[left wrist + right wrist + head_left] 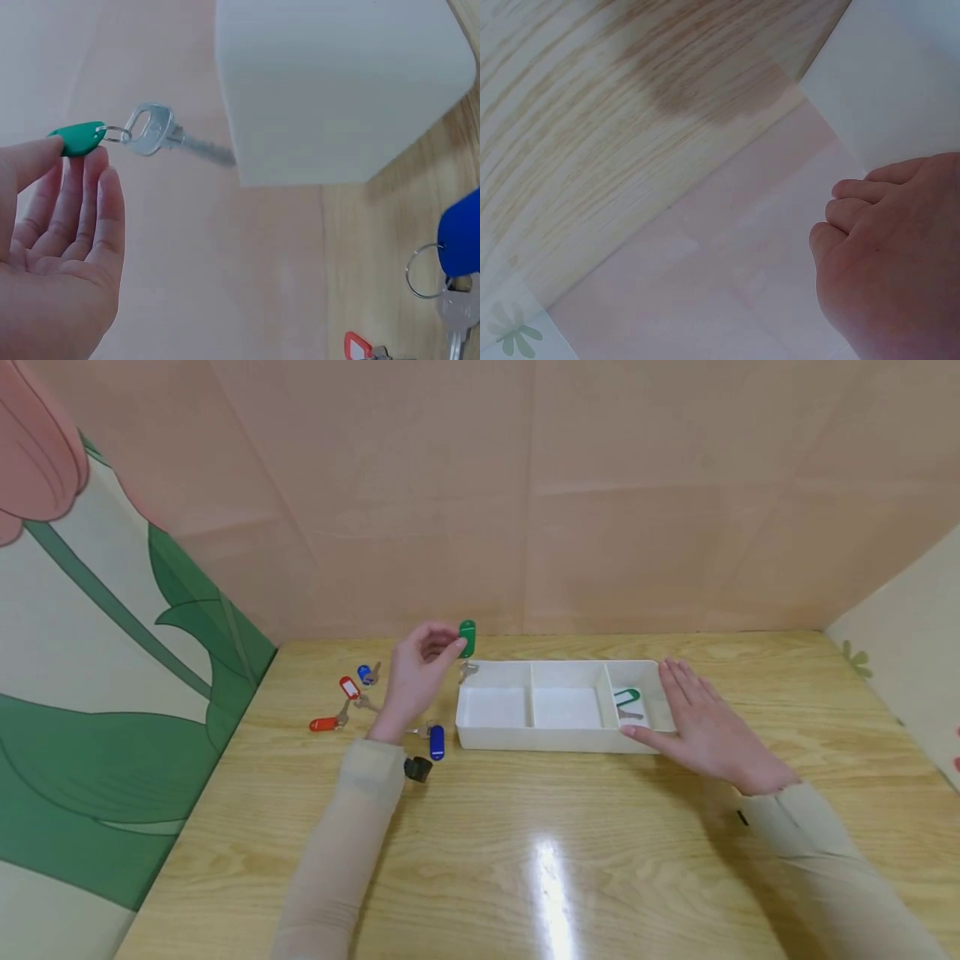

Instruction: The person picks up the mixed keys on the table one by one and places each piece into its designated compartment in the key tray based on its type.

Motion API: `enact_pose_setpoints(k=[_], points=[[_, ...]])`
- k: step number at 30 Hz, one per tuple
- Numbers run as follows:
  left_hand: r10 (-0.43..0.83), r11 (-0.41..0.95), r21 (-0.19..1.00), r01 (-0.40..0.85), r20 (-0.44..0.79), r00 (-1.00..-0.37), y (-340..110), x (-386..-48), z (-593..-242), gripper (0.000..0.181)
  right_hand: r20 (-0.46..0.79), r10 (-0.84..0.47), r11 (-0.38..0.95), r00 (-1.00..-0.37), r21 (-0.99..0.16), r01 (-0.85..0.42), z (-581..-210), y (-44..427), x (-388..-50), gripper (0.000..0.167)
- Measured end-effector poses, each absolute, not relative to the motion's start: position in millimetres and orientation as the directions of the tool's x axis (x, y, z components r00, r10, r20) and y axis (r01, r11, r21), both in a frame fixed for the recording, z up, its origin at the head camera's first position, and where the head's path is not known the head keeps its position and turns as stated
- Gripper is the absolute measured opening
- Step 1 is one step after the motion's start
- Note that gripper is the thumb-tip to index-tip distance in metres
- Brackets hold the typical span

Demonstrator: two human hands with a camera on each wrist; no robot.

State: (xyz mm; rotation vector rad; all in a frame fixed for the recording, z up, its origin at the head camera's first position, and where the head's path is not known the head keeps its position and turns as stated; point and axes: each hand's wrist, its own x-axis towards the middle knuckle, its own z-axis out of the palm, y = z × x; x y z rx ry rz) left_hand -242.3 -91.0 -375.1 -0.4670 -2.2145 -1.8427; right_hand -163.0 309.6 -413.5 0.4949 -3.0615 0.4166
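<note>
My left hand [420, 672] pinches a green key tag [468, 639] between thumb and fingers, just above the far left corner of a white three-compartment box [555, 740]. From the tag's ring hangs a silver key [154, 133], close to the box's outer wall in the left wrist view. My right hand [705, 731] rests against the box's right end, its fingers extended along the end wall and the thumb on the front rim. Another green key tag [628, 697] lies with its key in the right compartment. The left and middle compartments show bare bottoms.
Left of the box, on the wooden table [465, 843], lie keys with a large blue tag [437, 743], a smaller blue tag [365, 675], a white-faced red tag [349, 687] and an orange-red tag [324, 724]. A pinkish wall [525, 527] rises behind.
</note>
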Motion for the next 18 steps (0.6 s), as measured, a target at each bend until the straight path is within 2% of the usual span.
enact_pose_setpoints(k=[18], points=[[0.145,0.153,0.9,0.407,0.388,-0.91,-76.9,-230.7,-365.1,0.017,0.055,-0.309,0.915,-0.949,-0.253,-0.313,-412.0,308.8,-161.8,0.111]])
